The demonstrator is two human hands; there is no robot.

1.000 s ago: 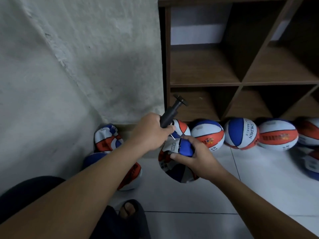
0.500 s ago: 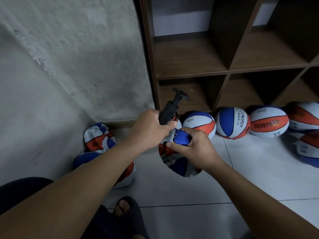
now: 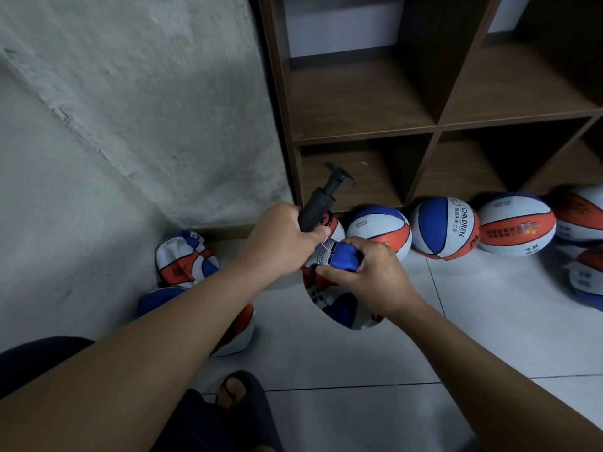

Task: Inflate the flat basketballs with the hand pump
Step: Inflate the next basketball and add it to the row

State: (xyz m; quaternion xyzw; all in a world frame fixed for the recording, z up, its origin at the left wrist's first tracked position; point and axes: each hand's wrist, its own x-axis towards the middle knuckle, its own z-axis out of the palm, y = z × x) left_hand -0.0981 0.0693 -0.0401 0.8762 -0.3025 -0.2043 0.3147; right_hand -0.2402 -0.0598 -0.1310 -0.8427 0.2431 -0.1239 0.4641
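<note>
Near, a sandalled foot [image 3: 233,391] on pale floor tiles [image 3: 473,324]. Centre: right hand [image 3: 372,277] pinches a limp, crumpled blue/white/orange flat basketball [image 3: 339,308] held above the floor; left hand [image 3: 280,244] grips the black hand pump [image 3: 318,205], tilted, needle at the ball. Left, more flat balls [image 3: 182,259] against a rough grey wall [image 3: 130,102]. Far, round balls [image 3: 445,228] in a row under a brown wooden shelf unit [image 3: 421,125]; one reads "CHILDREN".
</note>
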